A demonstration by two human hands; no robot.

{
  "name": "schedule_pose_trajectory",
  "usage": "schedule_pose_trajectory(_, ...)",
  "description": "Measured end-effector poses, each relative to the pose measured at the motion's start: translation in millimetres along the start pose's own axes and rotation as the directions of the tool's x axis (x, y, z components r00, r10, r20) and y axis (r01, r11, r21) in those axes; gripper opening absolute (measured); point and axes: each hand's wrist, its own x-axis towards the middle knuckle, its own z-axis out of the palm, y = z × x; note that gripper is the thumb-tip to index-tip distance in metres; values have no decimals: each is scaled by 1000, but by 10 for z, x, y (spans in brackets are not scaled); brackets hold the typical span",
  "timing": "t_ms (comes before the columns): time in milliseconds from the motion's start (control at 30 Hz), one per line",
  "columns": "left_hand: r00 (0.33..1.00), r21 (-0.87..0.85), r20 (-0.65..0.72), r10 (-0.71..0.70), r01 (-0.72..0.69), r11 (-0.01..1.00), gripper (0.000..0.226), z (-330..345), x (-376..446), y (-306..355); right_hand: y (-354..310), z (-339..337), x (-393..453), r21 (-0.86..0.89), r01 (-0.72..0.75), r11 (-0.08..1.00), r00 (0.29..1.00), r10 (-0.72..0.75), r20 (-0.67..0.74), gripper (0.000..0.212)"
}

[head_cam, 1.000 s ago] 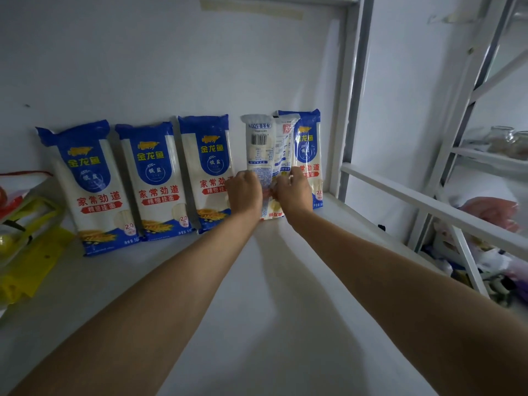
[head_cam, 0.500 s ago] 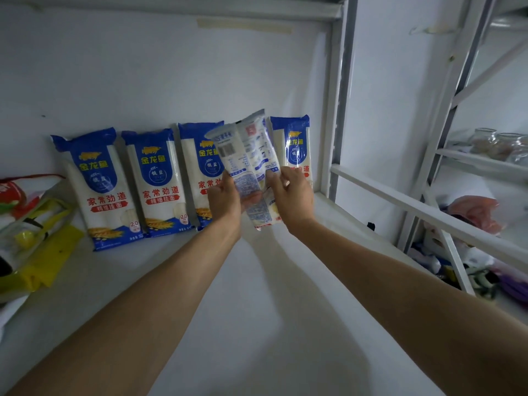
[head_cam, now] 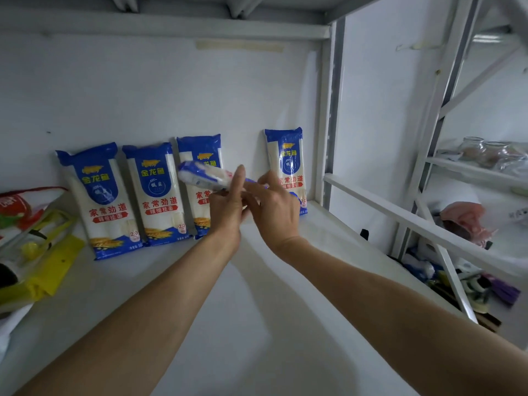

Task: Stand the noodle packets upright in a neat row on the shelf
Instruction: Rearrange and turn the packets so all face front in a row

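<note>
Several blue-and-white noodle packets lean upright against the back wall of the white shelf (head_cam: 257, 324): one at the left (head_cam: 100, 201), a second (head_cam: 160, 195) beside it, a third (head_cam: 197, 150) partly behind my hands, and one (head_cam: 285, 164) at the far right by the post. A gap lies between the third and the rightmost. A fifth packet (head_cam: 203, 175) is in the air, tipped nearly flat and blurred, pointing left. My left hand (head_cam: 225, 212) and my right hand (head_cam: 271, 207) both hold it at its right end.
A yellow and red bag (head_cam: 37, 252) lies at the shelf's left edge. A white upright post (head_cam: 328, 124) bounds the shelf on the right. Beyond a slanted rail (head_cam: 414, 221) another rack holds glass jars (head_cam: 485, 152) and clutter below.
The packet that stood back-side out in the gap has been lifted off the shelf and turned over towards the left. Both hands moved up with it. The view has tilted upward.
</note>
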Motion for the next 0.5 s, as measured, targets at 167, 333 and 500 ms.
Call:
schedule_pose_trajectory(167, 996, -210, -62, -63, 49, 976, 46, -139, 22, -13, 20, 35, -158, 55, 232, 971, 971, -234, 37, 24)
schedule_pose_trajectory(333, 999, -197, -4, -50, 48, 979, 23, -233, 65, -1, 117, 110, -357, 148, 239, 960, 961, -256, 105, 34)
schedule_pose_trajectory(500, 999, -117, 34, -27, 30, 993, 35, -225, 87, 42, 135, 54, -466, 153, 131, 980, 982, -149, 115, 19)
